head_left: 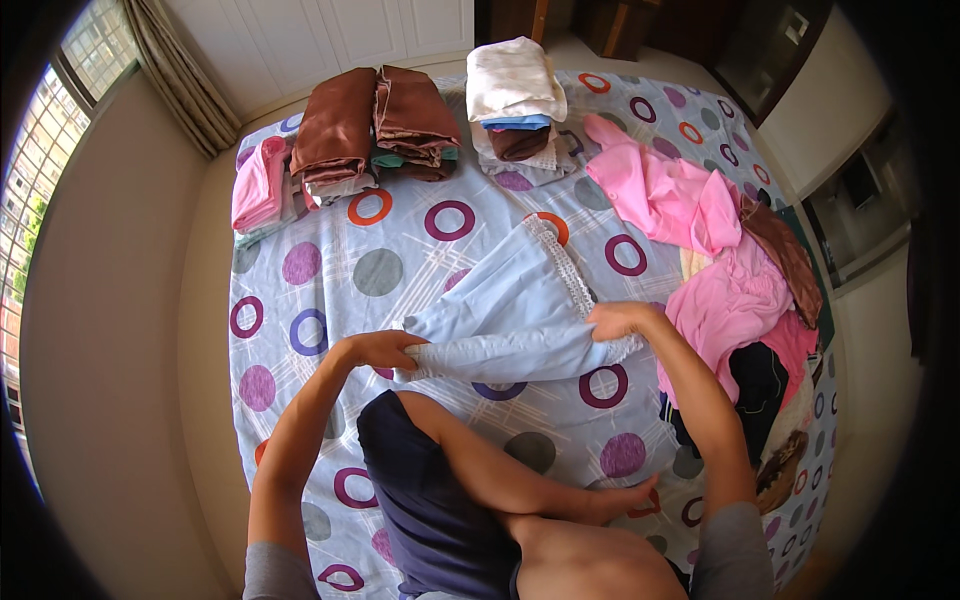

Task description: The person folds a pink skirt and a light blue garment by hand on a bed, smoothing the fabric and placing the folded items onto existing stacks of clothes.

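Note:
A light blue cloth garment (500, 305) with white lace trim along its right edge lies on the bed in front of my crossed legs. Its near part is folded over into a band. My left hand (385, 350) grips the left end of that band, thumb on top. At the right end, beside the lace, my right hand (618, 321) is closed on the fabric. Some fingers of both hands are hidden under the cloth.
Folded brown cloths (333, 125), a pink folded pile (262, 190) and a white-topped stack (512, 85) stand along the far side. Loose pink clothes (735, 290) heap at the right, with black clothing (757, 385) below. A patterned sheet (300, 400) covers the bed.

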Action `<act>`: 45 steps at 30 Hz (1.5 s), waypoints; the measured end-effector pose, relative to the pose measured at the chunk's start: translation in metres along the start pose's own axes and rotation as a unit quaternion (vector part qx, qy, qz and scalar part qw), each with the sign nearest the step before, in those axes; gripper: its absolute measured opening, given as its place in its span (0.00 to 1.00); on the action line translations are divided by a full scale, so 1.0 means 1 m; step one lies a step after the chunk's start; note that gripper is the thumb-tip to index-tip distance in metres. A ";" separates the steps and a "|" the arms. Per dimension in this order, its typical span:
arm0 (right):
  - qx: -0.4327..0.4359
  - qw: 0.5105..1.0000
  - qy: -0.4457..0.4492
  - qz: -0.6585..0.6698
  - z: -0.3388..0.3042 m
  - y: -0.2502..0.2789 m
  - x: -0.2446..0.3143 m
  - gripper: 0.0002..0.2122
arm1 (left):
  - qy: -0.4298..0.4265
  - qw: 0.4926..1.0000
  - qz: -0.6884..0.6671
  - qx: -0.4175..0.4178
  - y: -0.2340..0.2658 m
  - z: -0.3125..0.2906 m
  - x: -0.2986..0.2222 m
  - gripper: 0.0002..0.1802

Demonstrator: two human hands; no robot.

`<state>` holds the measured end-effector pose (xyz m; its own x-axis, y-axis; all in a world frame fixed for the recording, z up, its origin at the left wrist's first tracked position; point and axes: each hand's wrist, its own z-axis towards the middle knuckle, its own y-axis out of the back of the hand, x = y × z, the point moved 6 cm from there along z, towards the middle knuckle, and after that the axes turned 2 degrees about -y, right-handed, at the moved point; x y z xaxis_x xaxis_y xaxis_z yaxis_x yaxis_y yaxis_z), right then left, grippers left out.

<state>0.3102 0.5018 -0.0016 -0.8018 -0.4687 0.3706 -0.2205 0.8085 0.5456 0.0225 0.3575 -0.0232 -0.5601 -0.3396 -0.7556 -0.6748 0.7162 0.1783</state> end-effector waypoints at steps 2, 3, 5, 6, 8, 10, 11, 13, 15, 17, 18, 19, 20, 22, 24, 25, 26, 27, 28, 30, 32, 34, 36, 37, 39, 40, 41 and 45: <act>-0.042 0.998 0.003 0.048 0.008 0.022 -0.008 0.12 | -0.015 0.996 -0.082 -0.033 0.006 -0.001 0.003 0.28; -0.076 0.991 0.016 0.108 0.007 0.037 -0.013 0.13 | -0.030 0.987 -0.144 -0.070 0.011 -0.005 -0.001 0.27; -0.169 0.965 0.011 0.198 0.013 0.065 -0.022 0.14 | -0.043 0.973 -0.193 -0.122 0.024 -0.014 -0.008 0.27; -0.207 0.948 0.025 0.240 0.015 0.077 -0.023 0.16 | -0.055 0.962 -0.229 -0.139 0.030 -0.012 -0.003 0.26; -0.241 0.927 0.043 0.284 0.024 0.094 -0.012 0.18 | -0.063 0.949 -0.264 -0.157 0.034 -0.015 0.005 0.26; -0.355 0.878 0.046 0.317 0.033 0.112 -0.019 0.22 | -0.086 0.898 -0.370 -0.223 0.041 -0.016 0.006 0.25; -0.353 0.878 0.047 0.319 0.043 0.114 -0.017 0.22 | -0.084 0.898 -0.370 -0.224 0.040 -0.014 0.011 0.25; -0.349 0.834 0.060 0.423 0.061 0.113 -0.021 0.25 | -0.063 0.873 -0.401 -0.269 0.044 -0.003 0.035 0.24; -0.380 0.815 0.042 0.435 0.073 0.099 -0.028 0.24 | -0.057 0.869 -0.396 -0.293 0.042 0.004 0.053 0.24; -0.352 0.824 -0.030 0.443 0.078 0.078 -0.036 0.24 | -0.030 0.854 -0.393 -0.339 0.040 0.010 0.052 0.24; -0.295 0.853 0.007 0.430 0.089 0.072 -0.043 0.23 | -0.037 0.855 -0.382 -0.349 0.038 0.011 0.048 0.24; -0.292 0.854 0.009 0.431 0.088 0.067 -0.038 0.23 | -0.034 0.854 -0.383 -0.351 0.037 0.009 0.049 0.24; -0.326 0.848 0.014 0.418 0.084 0.064 -0.034 0.22 | -0.035 0.849 -0.379 -0.366 0.037 0.005 0.050 0.24; -0.379 0.845 -0.012 0.377 0.069 0.064 -0.025 0.21 | -0.037 0.845 -0.375 -0.379 0.036 0.002 0.049 0.24; -0.412 0.840 -0.012 0.352 0.076 0.065 -0.033 0.21 | -0.074 0.860 -0.338 -0.374 0.037 0.002 0.041 0.23; -0.441 0.836 -0.007 0.326 0.076 0.067 -0.032 0.22 | -0.074 0.860 -0.338 -0.374 0.036 0.001 0.042 0.23; -0.510 0.818 -0.025 0.266 0.068 0.068 -0.028 0.21 | -0.052 0.867 -0.304 -0.392 0.037 0.001 0.045 0.23; -0.510 0.818 -0.026 0.266 0.071 0.063 -0.031 0.21 | -0.030 0.871 -0.270 -0.408 0.038 0.001 0.048 0.23; -0.509 0.822 -0.047 0.253 0.074 0.060 -0.034 0.20 | -0.032 0.871 -0.270 -0.408 0.037 0.005 0.050 0.23; -0.510 0.824 -0.069 0.238 0.077 0.054 -0.042 0.19 | -0.029 0.859 -0.185 -0.477 0.042 0.007 0.050 0.24; -0.588 0.794 -0.124 0.094 0.062 0.055 -0.026 0.18 | -0.031 0.838 0.005 -0.545 0.046 -0.002 0.031 0.25; -0.613 0.785 -0.073 0.048 0.048 0.055 0.003 0.18 | -0.059 0.797 0.214 -0.562 0.044 -0.012 -0.015 0.28; -0.612 0.791 0.023 -0.003 0.038 0.048 0.053 0.18 | -0.093 0.789 0.272 -0.543 0.037 -0.006 -0.040 0.30; -0.588 0.806 0.064 -0.010 0.041 0.039 0.076 0.19 | -0.128 0.777 0.330 -0.521 0.029 0.000 -0.054 0.32; -0.560 0.817 0.129 -0.039 0.048 0.018 0.115 0.19 | -0.086 0.765 0.444 -0.459 0.017 0.022 -0.067 0.36; -0.541 0.825 0.148 -0.065 0.056 0.005 0.131 0.21 | -0.061 0.777 0.465 -0.419 0.013 0.031 -0.059 0.40; -0.520 0.833 0.165 -0.090 0.064 -0.008 0.143 0.22 | -0.062 0.777 0.466 -0.418 0.010 0.035 -0.052 0.40; -0.425 0.881 0.160 -0.128 0.091 -0.044 0.150 0.27 | -0.098 0.804 0.489 -0.325 -0.005 0.042 -0.026 0.45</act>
<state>0.1494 0.4278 -0.0385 -0.5578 -0.7839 0.2727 0.2344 0.1664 0.9578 0.0608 0.3880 -0.0305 -0.9318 0.3398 -0.1278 -0.1028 0.0905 0.9906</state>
